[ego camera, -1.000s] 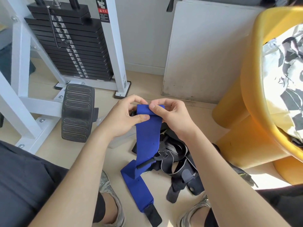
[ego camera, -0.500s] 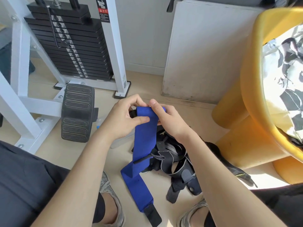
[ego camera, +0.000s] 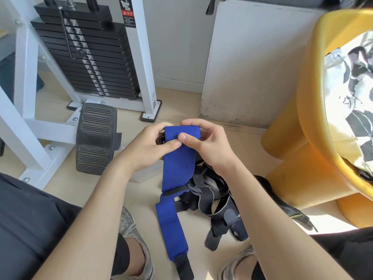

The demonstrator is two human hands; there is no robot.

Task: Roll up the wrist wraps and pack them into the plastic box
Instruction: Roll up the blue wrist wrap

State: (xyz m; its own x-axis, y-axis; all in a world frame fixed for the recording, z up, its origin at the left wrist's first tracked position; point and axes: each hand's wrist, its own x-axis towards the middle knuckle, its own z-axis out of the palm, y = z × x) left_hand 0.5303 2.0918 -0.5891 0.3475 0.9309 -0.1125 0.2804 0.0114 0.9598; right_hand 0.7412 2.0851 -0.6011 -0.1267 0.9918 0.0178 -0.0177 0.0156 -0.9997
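Beige flooring [ego camera: 177, 102] fills mid-frame; at centre the left hand [ego camera: 149, 148] and right hand [ego camera: 207, 144] both pinch the folded top of a long blue fabric wrist wrap [ego camera: 177, 168].

Left hand [ego camera: 145, 152] and right hand [ego camera: 210, 146] have rolled the blue wrap [ego camera: 177, 168] further.

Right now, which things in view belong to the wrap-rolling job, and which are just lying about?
In the job: blue wrist wrap, pinched by left hand and right hand; plastic box behind the left forearm; black straps, probably more wraps.
Lying about: weight stack; black footplate; yellow stool; white panel.
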